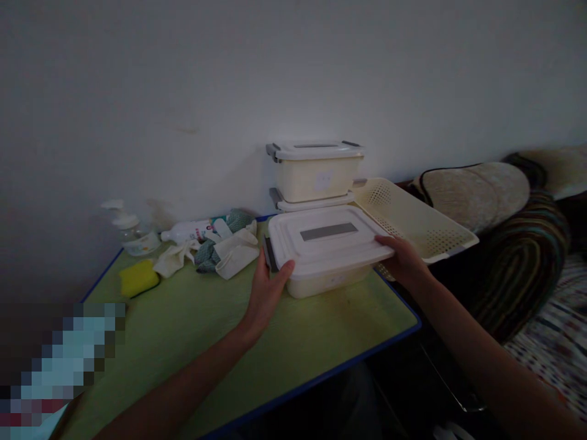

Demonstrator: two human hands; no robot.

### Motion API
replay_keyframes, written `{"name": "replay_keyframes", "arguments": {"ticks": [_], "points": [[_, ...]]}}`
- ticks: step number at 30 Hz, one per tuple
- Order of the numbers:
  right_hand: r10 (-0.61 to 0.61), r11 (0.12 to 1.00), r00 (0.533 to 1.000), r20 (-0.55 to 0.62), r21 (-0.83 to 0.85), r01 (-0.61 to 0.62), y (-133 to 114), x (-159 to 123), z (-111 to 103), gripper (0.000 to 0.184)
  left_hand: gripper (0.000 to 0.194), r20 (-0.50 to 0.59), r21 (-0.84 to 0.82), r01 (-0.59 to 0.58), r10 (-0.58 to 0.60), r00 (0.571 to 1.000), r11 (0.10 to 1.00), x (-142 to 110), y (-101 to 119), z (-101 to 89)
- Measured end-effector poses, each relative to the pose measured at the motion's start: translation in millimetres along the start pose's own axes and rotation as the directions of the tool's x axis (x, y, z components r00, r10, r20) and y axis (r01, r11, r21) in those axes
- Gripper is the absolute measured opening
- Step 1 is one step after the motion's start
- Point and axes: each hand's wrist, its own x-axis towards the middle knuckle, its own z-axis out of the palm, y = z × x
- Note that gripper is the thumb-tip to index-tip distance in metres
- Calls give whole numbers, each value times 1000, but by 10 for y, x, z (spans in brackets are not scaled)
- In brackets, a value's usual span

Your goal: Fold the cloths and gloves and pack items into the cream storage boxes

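Observation:
A white lid (321, 250) with a grey strip in its middle lies over a cream storage box (328, 283) on the table. My left hand (270, 284) grips the lid's near left corner, thumb on the rim and fingers by the grey latch (270, 254). On the opposite side, my right hand (401, 260) holds the lid's right edge, its thumb on top and its other fingers mostly hidden underneath. Whether the lid sits fully on the box, I cannot tell. Behind it stands another lidded cream box (318, 177), stacked on a lower white-lidded box (316, 201).
A perforated cream basket (413, 220) tilts at the table's right edge. On the green table (197, 342) to the left are a pump bottle (135, 235), a yellow sponge (139, 278), a white bottle (188, 231) and crumpled cloths (229, 247). Cushions (477, 186) lie at right.

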Motion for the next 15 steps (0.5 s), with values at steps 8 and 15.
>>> {"name": "replay_keyframes", "arguments": {"ticks": [8,15], "points": [[-145,988,986,-78,-64,140,43,39,-28,35,67,-59,70,3,1,998,998,9,-26,-28],[-241,955,969,-47,-190,229,69,68,-97,36,69,-30,100,8,-5,1000,995,47,12,-59]]}}
